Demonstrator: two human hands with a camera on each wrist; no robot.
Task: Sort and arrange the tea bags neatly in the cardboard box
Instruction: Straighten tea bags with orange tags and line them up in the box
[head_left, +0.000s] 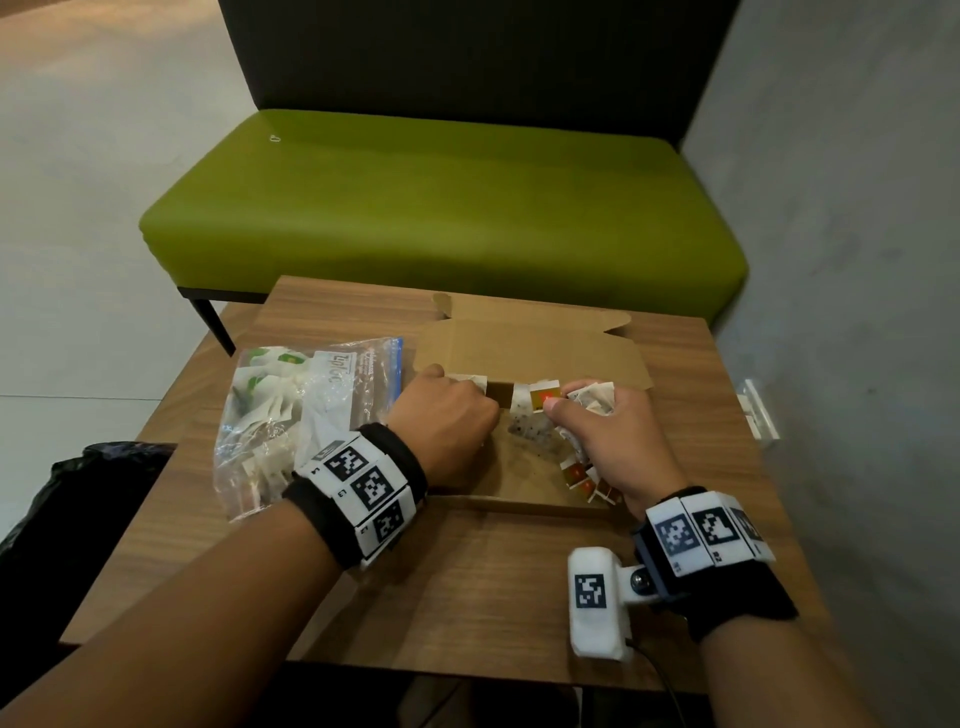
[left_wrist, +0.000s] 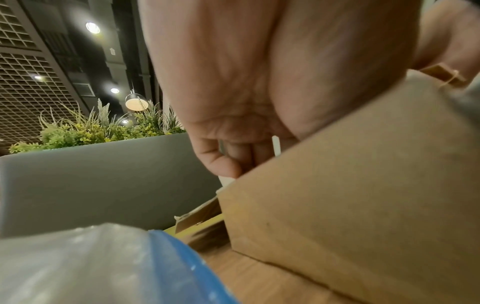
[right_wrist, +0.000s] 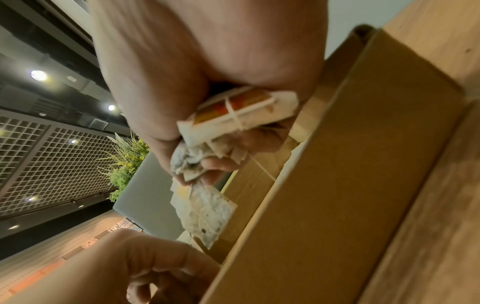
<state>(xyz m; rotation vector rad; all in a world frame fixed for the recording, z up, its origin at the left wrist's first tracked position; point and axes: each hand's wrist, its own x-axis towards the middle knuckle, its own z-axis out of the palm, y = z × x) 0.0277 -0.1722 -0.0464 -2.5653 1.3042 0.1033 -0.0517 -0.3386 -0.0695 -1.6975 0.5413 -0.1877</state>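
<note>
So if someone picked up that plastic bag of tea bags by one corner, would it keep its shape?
Probably not. The plastic bag lies crumpled and creased on the table, so it looks thin and floppy. The tea bags inside it sit loose, so they would likely slide toward the low end. It looks light, and its glossy film may be slippery.

the left hand (head_left: 448, 415) covers the near left part of the cardboard box (head_left: 530, 353) in the head view, so what its curled fingers hold cannot be told, and the left wrist view shows only a thin white edge at the fingertips (left_wrist: 223, 164). the right hand (head_left: 602, 436) hides most of the bunch of tea bags (right_wrist: 233, 115) it grips, so their number cannot be told. the contents of the zip bag (head_left: 306, 410) are blurred behind crinkled plastic, and a black bag (head_left: 78, 499) is cut off by the left edge.
</note>
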